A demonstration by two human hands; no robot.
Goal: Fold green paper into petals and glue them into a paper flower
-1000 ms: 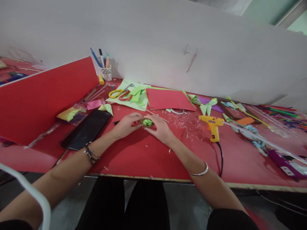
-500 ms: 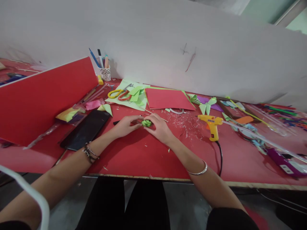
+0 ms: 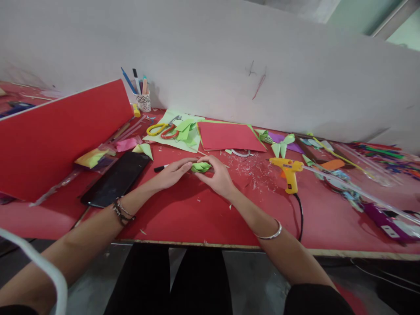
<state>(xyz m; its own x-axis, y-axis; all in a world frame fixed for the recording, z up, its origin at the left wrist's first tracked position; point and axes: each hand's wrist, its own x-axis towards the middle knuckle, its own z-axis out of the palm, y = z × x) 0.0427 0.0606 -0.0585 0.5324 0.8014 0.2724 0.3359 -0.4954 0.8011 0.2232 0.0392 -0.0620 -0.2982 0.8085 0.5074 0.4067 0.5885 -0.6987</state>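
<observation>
A small rolled green paper flower (image 3: pixel 201 166) sits between my two hands on the red table (image 3: pixel 197 214). My left hand (image 3: pixel 173 172) pinches its left side with fingers closed round it. My right hand (image 3: pixel 219 175) grips its right side, thumb over the top. The roll is tilted so its side shows. A black pen (image 3: pixel 160 168) lies just behind my left hand.
A black phone (image 3: pixel 114 182) lies to the left. Yellow and red scissors (image 3: pixel 162 129), green paper scraps and a red sheet (image 3: pixel 229 136) lie behind. A yellow glue gun (image 3: pixel 288 171) stands right, its cord running to the edge. A pen cup (image 3: pixel 143 100) stands by the wall.
The green paper roll has been turned from showing its spiral top to showing its side. Both hands stayed in place around it, and the black pen now shows behind my left hand.
</observation>
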